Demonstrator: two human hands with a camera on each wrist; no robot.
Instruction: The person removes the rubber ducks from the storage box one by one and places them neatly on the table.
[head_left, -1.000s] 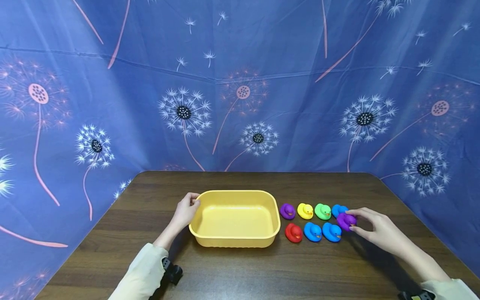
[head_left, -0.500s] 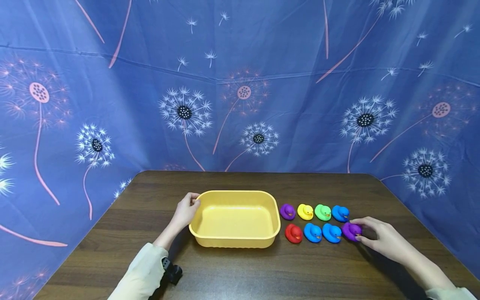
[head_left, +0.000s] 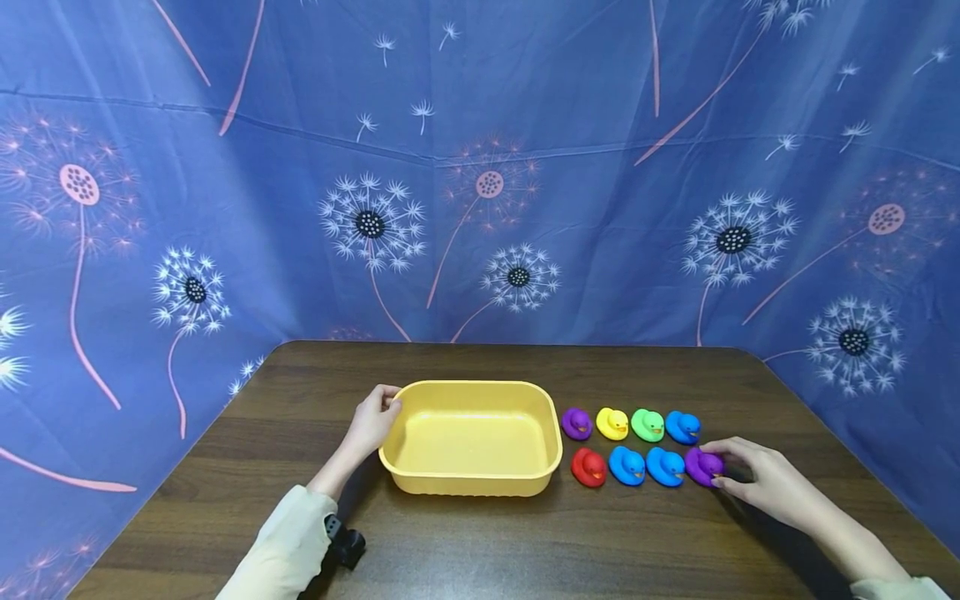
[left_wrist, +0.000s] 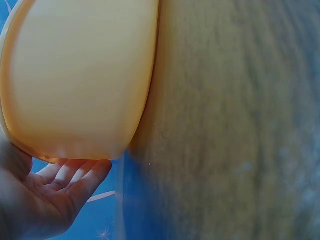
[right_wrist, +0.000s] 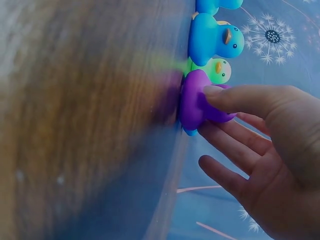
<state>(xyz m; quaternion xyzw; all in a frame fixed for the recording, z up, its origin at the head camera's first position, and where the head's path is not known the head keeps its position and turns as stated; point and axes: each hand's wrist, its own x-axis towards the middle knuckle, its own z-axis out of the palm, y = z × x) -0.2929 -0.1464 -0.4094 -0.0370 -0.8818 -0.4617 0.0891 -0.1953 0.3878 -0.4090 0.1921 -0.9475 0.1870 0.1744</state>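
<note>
My left hand (head_left: 374,421) grips the left end of a yellow plastic basin (head_left: 470,483), thumb at the rim and fingers against the outer end wall, as the left wrist view shows. Nothing lies inside the basin. At the right end of the near row, my right hand (head_left: 768,479) holds a purple rubber duck (head_left: 702,467) between thumb and fingers. The duck sits at table level, beside a blue duck (head_left: 664,467). In the right wrist view my thumb (right_wrist: 220,97) lies across the purple duck's side.
Another blue duck (head_left: 627,467) and a red duck (head_left: 588,468) continue the near row toward the basin. Behind stand a purple duck (head_left: 577,424), yellow duck (head_left: 612,424), green duck (head_left: 647,426) and blue duck (head_left: 683,427). A blue dandelion-print cloth (head_left: 600,208) hangs behind the wooden table (head_left: 480,550).
My right hand has brought the purple duck down and toward me, from over the far blue duck to the end of the near row. The left hand and basin stay put.
</note>
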